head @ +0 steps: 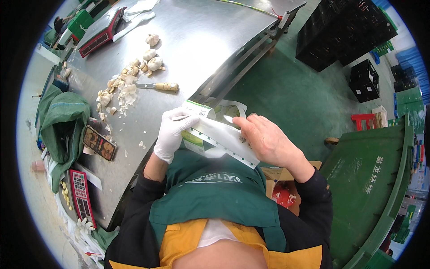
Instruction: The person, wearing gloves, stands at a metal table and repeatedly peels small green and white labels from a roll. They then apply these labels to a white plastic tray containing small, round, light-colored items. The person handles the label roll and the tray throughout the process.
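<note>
My left hand point(174, 131), in a white glove, grips the left end of a white printed plastic bag or film point(221, 134) with green marks along its edge. The bare right hand point(268, 141) holds the other end, thumb and fingers closed on it; a small white tip shows at its fingertips. Green-and-white printed packaging point(198, 109) hangs by the left hand. On the steel table point(188, 37), to the upper left, lie a knife with a wooden handle point(166, 86), garlic bulbs point(155, 63), and loose cloves and papery skins point(127, 94).
Red scales point(100, 32) point(80, 193), a phone point(99, 143) and a green woven sack point(63, 117) are along the table's left side. A cardboard box point(285, 175) sits below my right arm. Black crates point(339, 30) and a large green bin point(362, 188) stand right. A person point(58, 24) is far left.
</note>
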{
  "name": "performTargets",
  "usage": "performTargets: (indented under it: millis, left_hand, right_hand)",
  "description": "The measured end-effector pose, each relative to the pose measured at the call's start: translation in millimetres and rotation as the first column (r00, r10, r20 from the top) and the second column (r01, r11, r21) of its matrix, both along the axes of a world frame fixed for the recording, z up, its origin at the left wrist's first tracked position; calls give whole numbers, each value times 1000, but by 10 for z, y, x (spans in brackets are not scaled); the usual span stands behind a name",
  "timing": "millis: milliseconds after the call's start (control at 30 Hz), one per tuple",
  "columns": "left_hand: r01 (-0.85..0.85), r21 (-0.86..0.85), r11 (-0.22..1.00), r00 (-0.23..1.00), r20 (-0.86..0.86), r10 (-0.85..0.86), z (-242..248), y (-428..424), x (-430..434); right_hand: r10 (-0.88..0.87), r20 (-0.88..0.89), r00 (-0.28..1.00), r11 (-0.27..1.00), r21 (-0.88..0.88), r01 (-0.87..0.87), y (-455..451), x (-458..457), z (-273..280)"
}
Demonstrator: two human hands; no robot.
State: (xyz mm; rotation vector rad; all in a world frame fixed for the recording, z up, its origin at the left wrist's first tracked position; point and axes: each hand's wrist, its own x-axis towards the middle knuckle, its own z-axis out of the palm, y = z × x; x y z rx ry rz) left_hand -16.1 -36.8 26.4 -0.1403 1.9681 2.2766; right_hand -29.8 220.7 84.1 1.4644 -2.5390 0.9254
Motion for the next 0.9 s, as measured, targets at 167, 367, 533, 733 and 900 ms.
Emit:
performTargets:
  millis: [167,367,533,733,900]
  left_hand:
    - [2,-7,1000,1000,13,-1,12,11,-8]
    - [-4,-29,1000,1000,28,4,28,14,-11]
    - [-16,-3,1000,999,-39,16,-48,-15,6]
    - [-6,-27,1000,999,-53,5,-55,-33,7]
    - [-4,-22,1000,999,-47,3,-103,-70,15]
  right_hand:
    - [56,-64,996,994,93,-50,-16,52,48]
    - [33,250,968,998,-68,-16,-57,116,86]
    - [-52,618,784,966,-169,197,8,2,-141]
    - [37,672,740,956,-239,169,-5,1,-110]
    - [9,698,716,919,-288,270,92,-75,-102]
